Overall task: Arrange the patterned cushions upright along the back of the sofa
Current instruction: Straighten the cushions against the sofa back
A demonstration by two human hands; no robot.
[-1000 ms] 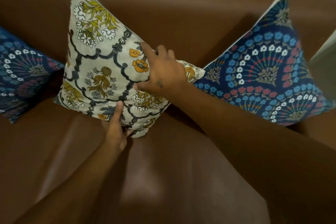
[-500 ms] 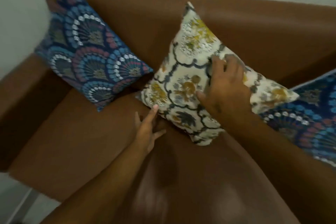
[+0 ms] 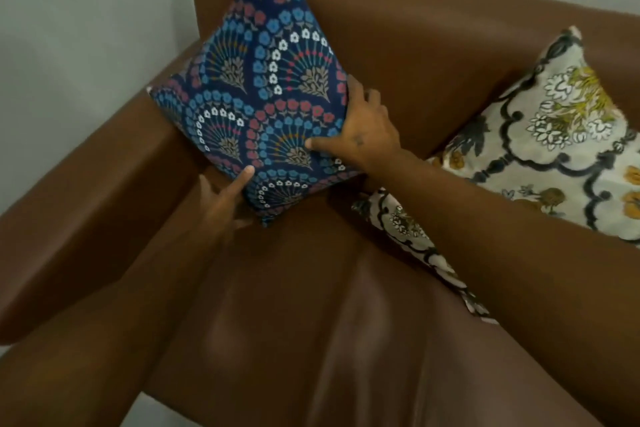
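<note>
A dark blue cushion [image 3: 263, 94] with fan-shaped flower patterns stands on one corner in the sofa's left corner, leaning on the backrest and armrest. My right hand [image 3: 367, 130] grips its right edge, thumb on the front and fingers behind. My left hand [image 3: 225, 198] holds its lower left edge, thumb on the fabric and fingers underneath. A cream cushion [image 3: 540, 142] with yellow and black floral print leans on the backrest to the right; my right forearm crosses and hides its lower part.
The brown leather sofa has a backrest [image 3: 433, 28], a left armrest [image 3: 93, 191] and a seat [image 3: 311, 305] in front of me. A grey wall [image 3: 86, 10] rises behind and to the left.
My view has swung left. Both hands left the cream cushion and took hold of the blue cushion in the sofa's left corner.
</note>
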